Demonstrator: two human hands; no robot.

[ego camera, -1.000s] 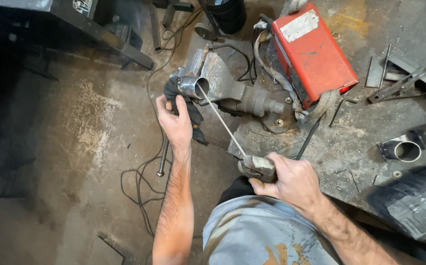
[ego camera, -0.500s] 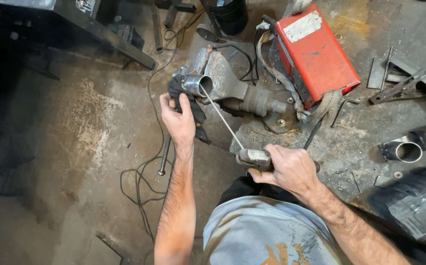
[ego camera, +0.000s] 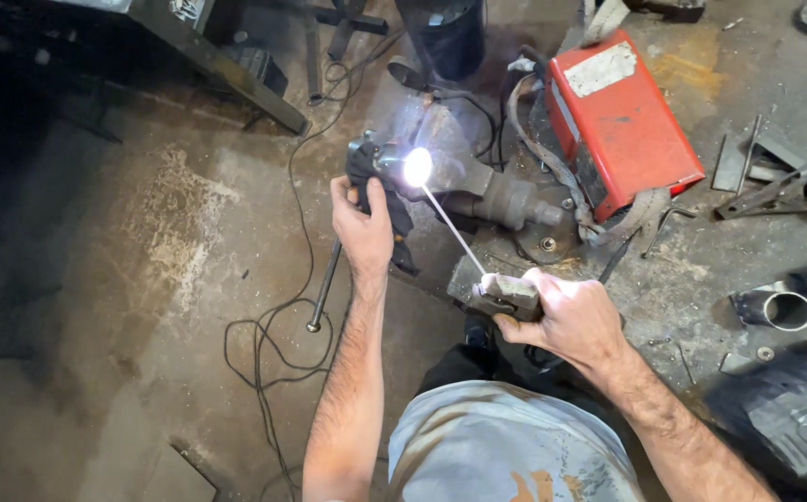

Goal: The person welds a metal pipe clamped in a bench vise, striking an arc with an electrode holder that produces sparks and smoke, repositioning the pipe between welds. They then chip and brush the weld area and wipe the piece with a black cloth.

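Right hand [ego camera: 566, 316] fingers clamped on electrode holder [ego camera: 506, 293], thin stiff rod [ego camera: 455, 232] arcing at heavy steel housing [ego camera: 478, 181]; left hand [ego camera: 363, 228] fingers wrapped around its dark end—hot, grip far from arc.

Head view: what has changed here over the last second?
A bright arc now burns where the welding rod meets the metal part in the vise; earlier there was none. The left hand stays by the part's dark clamp; the right hand still grips the electrode holder. The red welder is unmoved.
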